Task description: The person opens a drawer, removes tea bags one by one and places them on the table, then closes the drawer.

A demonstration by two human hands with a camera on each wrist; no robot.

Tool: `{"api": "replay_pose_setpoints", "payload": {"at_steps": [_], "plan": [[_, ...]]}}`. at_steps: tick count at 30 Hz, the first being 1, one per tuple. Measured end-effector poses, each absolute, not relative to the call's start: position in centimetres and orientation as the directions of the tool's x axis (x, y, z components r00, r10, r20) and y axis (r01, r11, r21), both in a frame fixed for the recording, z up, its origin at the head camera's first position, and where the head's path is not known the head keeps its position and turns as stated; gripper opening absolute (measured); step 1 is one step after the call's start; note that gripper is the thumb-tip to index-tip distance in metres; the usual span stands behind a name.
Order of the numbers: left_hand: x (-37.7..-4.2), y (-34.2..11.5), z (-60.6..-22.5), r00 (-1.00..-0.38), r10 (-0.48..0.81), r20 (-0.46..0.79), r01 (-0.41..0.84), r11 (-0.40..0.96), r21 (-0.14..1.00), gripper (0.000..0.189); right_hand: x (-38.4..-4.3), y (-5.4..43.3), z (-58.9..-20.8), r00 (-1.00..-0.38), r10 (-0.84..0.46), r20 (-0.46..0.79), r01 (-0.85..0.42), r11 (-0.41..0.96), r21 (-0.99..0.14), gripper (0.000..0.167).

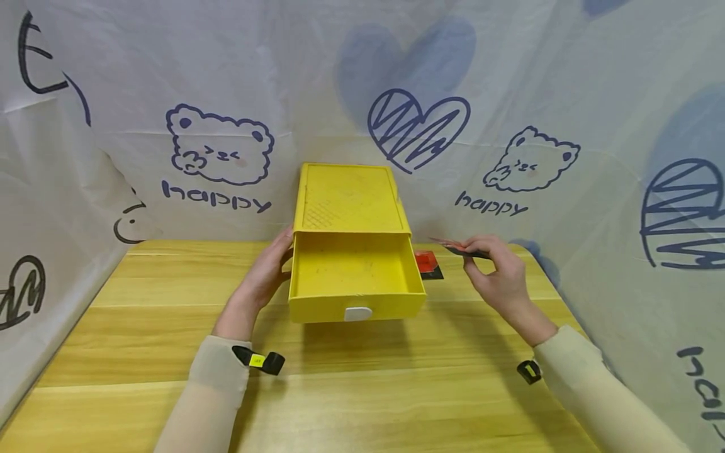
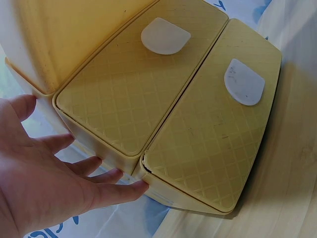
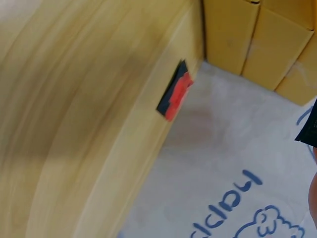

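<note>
A yellow drawer box [image 1: 352, 198] stands at the back of the table, its top drawer [image 1: 357, 308] pulled out and showing a bare floor. Two lower drawers with white tabs stay closed in the left wrist view. My left hand [image 1: 263, 270] touches the box's left side with fingers spread. To the right of the box, my right hand [image 1: 501, 274] pinches a flat red and black packet [image 1: 453, 246] above the table. A second red and black packet [image 1: 428, 265] lies on the table beside the box. Only an edge of the held packet [image 3: 309, 129] shows in the right wrist view.
The wooden table [image 1: 362, 396] extends in front of the box. A pale cloth [image 1: 317, 82] printed with hearts and bears hangs behind and around it. Each wrist wears a black strap, such as the left strap [image 1: 258, 360].
</note>
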State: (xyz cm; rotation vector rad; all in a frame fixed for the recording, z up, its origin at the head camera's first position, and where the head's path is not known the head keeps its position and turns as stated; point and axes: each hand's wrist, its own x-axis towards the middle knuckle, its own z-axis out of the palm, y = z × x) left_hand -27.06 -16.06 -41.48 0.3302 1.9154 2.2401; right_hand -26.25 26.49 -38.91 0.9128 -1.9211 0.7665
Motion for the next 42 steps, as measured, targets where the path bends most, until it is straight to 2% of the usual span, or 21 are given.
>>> {"api": "replay_pose_setpoints", "payload": {"at_steps": [11, 25, 28, 36, 42], "plan": [[-27.0, -16.0, -41.4, -0.96, 0.274, 0.052, 0.007, -0.163, 0.987, 0.062, -27.9, 28.5, -41.1, -0.42, -0.302, 0.856, -0.768, 0.621, -0.158, 0.028], [-27.1, -16.2, -41.5, -0.961, 0.271, 0.048, 0.004, -0.161, 0.987, 0.063, -28.9, 30.0, -43.2, -0.532, -0.353, 0.769, -0.681, 0.718, -0.142, 0.028], [-27.1, -16.2, -41.5, -0.961, 0.272, 0.048, 0.004, -0.159, 0.987, 0.063, -29.2, 30.4, -43.7, -0.565, -0.363, 0.741, -0.659, 0.739, -0.14, 0.029], [-27.1, -16.3, -41.5, -0.959, 0.279, 0.05, 0.007, -0.154, 0.988, 0.064, -29.7, 31.1, -44.6, -0.704, -0.346, 0.621, -0.561, 0.806, -0.186, 0.023], [-27.1, -16.3, -41.5, -0.96, 0.278, 0.047, 0.005, -0.15, 0.989, 0.064, -30.4, 31.6, -45.5, -0.766, -0.338, 0.547, -0.51, 0.837, -0.197, 0.019]]}}
